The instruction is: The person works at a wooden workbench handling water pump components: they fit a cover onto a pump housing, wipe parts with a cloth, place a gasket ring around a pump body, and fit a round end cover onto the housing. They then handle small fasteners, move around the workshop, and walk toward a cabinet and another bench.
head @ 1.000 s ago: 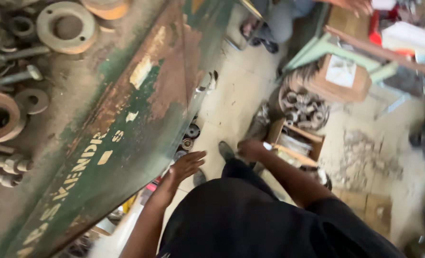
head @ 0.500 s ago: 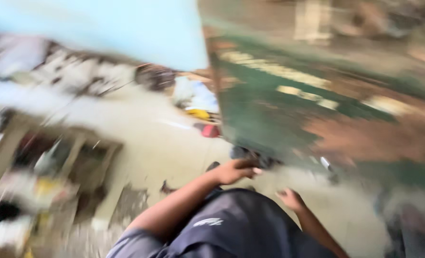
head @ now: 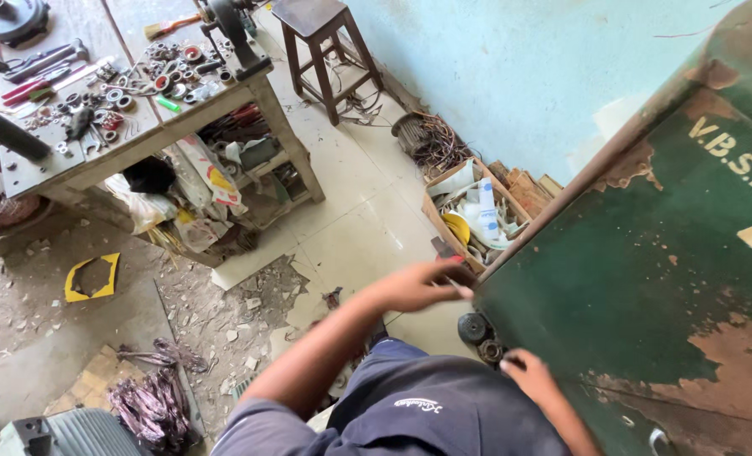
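The green cabinet [head: 672, 279], rusty and flaking, fills the right. The left hand [head: 418, 285] touches its front corner, fingers loosely together, holding nothing; the right hand [head: 532, 377] rests on its side. Behind, a cardboard box [head: 469, 215] sits on the floor [head: 359, 228].

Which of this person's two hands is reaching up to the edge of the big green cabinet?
The left hand, stretched forward to the green cabinet's rusty edge. The right hand sits lower, close to the body.
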